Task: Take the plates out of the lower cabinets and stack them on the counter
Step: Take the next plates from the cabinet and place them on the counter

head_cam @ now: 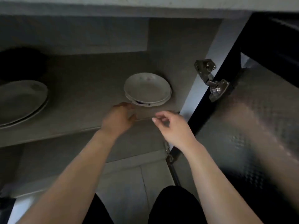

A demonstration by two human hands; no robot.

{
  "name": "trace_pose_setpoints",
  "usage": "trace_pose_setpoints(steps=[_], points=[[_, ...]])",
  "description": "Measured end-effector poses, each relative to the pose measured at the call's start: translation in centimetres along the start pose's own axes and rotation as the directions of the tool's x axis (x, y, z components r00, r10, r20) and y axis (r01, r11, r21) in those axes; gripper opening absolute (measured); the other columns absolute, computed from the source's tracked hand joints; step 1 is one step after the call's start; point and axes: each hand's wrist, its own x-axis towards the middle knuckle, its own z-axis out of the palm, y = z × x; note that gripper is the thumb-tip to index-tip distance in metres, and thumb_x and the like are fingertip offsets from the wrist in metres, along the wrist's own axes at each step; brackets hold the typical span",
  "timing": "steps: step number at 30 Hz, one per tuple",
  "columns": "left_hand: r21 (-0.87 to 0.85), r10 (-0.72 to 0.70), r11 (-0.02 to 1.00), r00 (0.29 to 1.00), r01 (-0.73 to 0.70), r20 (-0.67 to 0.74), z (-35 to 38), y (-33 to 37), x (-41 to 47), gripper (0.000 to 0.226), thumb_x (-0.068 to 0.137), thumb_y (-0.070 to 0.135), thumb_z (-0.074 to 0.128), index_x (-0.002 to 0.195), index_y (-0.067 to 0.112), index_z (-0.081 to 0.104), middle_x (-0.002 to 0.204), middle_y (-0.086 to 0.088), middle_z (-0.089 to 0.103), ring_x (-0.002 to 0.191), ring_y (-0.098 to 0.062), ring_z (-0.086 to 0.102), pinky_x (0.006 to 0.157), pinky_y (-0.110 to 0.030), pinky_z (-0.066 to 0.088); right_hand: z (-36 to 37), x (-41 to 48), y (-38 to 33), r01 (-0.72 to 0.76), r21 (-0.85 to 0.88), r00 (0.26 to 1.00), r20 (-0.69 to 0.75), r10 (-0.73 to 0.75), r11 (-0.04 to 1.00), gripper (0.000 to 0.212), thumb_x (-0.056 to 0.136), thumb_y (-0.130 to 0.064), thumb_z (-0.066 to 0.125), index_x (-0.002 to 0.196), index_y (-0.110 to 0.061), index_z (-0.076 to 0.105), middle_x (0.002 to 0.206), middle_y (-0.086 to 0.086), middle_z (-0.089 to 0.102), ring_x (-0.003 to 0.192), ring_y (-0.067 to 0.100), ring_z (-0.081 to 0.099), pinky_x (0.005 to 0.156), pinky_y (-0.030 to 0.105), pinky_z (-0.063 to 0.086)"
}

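Hands: left hand [119,118] and right hand [171,126] open, empty, near plate stack [147,88].

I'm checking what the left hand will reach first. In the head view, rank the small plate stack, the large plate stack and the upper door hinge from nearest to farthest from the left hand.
1. Small plate stack: just beyond the left hand, at its fingertips.
2. Upper door hinge: to the right, on the open door.
3. Large plate stack: far left on the same shelf.

Left hand [119,118]: arm extended toward 12 o'clock, fingers curled loosely, empty. Right hand [172,126]: at 3 o'clock of the left, fingers parted, empty.
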Motion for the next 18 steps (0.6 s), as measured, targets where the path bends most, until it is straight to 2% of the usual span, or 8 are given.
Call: trace_pose_setpoints(steps=[3,7,12,18], points=[[0.101,0.009,0.995,0.999,-0.013,0.043,1.0,-1.8,-0.1,0.043,0.081,0.033,0.058,0.119,0.014,0.061,0.126,-0.011,0.059,0.111,-0.033,0.058,0.094,-0.041,0.047,0.8,1.3,1.2,0.045,-0.048,0.998,-0.030,-0.047,0.998,0.031,0.090,-0.039,0.055,0.116,-0.022,0.059,0.117,-0.006,0.062,0.106,0.007,0.055,0.081,0.019,0.038],[0.220,-0.078,0.974,0.995,0.061,0.070,1.2,-2.7,-0.5,0.050,0.085,0.037,0.056,0.131,0.021,0.050,0.140,-0.004,0.047,0.125,-0.029,0.046,0.100,-0.044,0.042,1.2,3.2,1.6,0.150,-0.204,0.977,-0.118,-0.177,0.967,0.038,0.090,-0.036,0.055,0.123,-0.016,0.055,0.128,0.001,0.053,0.120,0.017,0.047,0.090,0.019,0.033],[0.315,-0.114,0.946,0.986,0.072,0.118,1.5,-3.2,0.2,0.053,0.089,0.041,0.050,0.138,0.024,0.040,0.147,0.000,0.038,0.129,-0.028,0.041,0.104,-0.045,0.038,1.9,6.6,1.7,0.264,-0.345,0.948,-0.080,-0.309,0.901,0.043,0.089,-0.029,0.058,0.127,-0.008,0.052,0.134,0.009,0.047,0.126,0.024,0.040,0.100,0.028,0.033],[0.312,-0.092,0.948,0.992,0.062,0.083,2.3,-4.4,0.3,0.048,0.092,0.035,0.048,0.139,0.027,0.041,0.149,0.001,0.036,0.133,-0.027,0.035,0.106,-0.038,0.037,2.9,8.6,3.1,0.316,-0.411,0.937,-0.009,-0.350,0.855,0.037,0.087,-0.025,0.061,0.118,-0.006,0.058,0.122,0.011,0.057,0.114,0.029,0.050,0.089,0.031,0.040]])
